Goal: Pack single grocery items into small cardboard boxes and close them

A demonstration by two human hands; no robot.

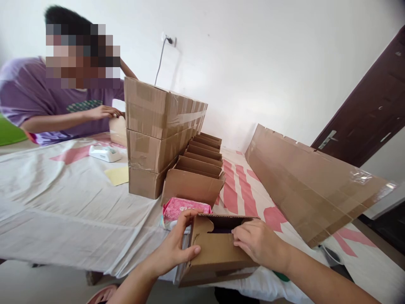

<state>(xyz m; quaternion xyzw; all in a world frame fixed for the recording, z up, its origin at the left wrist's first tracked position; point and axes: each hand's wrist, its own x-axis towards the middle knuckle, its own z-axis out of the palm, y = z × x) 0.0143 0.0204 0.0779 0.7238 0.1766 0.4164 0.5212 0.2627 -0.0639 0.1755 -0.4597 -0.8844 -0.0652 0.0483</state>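
Note:
A small brown cardboard box [218, 255] stands at the near edge of the table, partly open at the top. Something dark purple shows inside; its kind I cannot make out. My left hand [172, 250] grips the box's left end, thumb on the front panel and fingers at the far edge. At the right part of the opening, my right hand [261, 242] has its fingers curled closed on the edge of the front panel. Just behind the box lies a pink soft pack [186, 207], partly covered by my left fingers.
Taped boxes [147, 109] form a tall stack left of centre. Beside it runs a row of open boxes [193, 183]. A large cardboard sheet [303, 181] leans at right. Across the table, a person [28, 93] handles a box [117, 131] near a white tape dispenser [105, 153].

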